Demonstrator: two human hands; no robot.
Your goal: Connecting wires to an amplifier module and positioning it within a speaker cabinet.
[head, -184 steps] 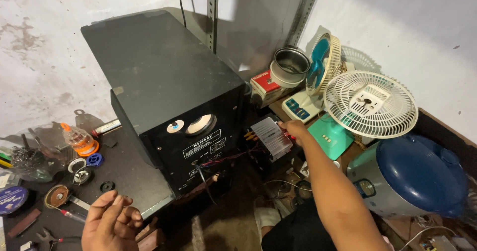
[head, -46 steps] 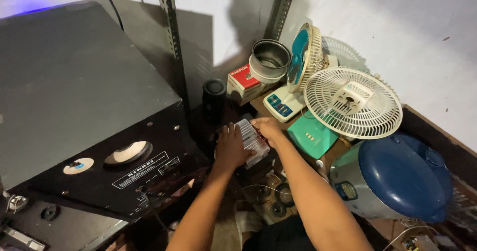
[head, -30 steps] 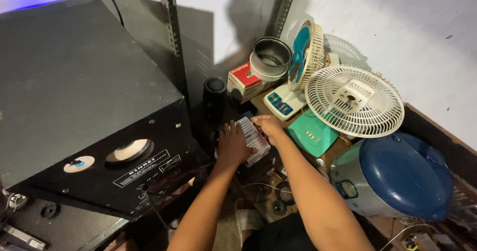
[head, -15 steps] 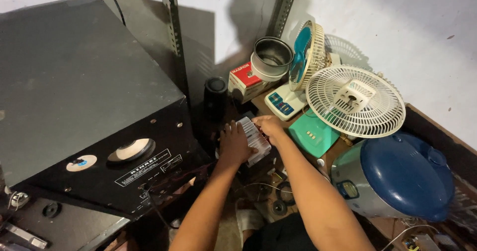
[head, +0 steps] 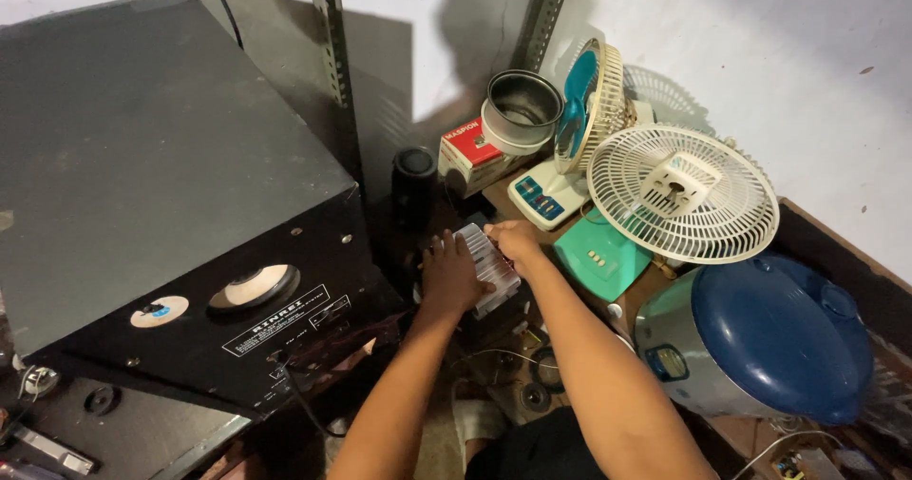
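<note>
Both hands clamp a finned grey metal block (head: 489, 269), low in the gap between the big black cabinet (head: 171, 204) and the fan pile.

Left hand (head: 450, 276) wraps its left side, fingers curled on it; right hand (head: 516, 243) pinches the top right edge. Two-sided hold probably keeps it steady against the wires (head: 494, 356) trailing below. Underside of the block and whatever it connects to are hidden by the hands and shadow. White fan grille (head: 682, 193) leans on the green base (head: 598, 259); blue-lidded cooker (head: 760, 337) sits right. Dark cylinder (head: 414, 183) behind is hard to identify.
</note>
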